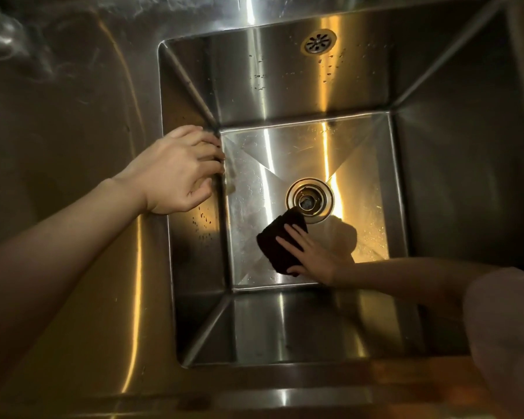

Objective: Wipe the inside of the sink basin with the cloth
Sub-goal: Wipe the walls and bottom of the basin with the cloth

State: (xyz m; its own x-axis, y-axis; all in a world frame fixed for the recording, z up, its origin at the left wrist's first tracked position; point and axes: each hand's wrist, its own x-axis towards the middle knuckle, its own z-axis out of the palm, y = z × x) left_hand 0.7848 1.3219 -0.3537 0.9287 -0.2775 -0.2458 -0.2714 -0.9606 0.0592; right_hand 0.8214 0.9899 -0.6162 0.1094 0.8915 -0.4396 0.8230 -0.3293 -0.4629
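A deep square stainless steel sink basin [285,86] fills the middle of the view. On its floor, just left of and below the round drain [309,200], lies a dark folded cloth [277,237]. My right hand [312,255] lies flat on the cloth with straight, spread fingers, pressing it against the basin floor; the thumb sits at the cloth's near edge. My left hand [179,170] rests on the sink's left rim, its fingers curled over the edge onto the left wall.
A steel counter [73,146] surrounds the basin on the left and front. An overflow grille [318,42] sits high on the far wall. Water droplets speckle the far and left walls. My light sleeve [505,322] fills the lower right.
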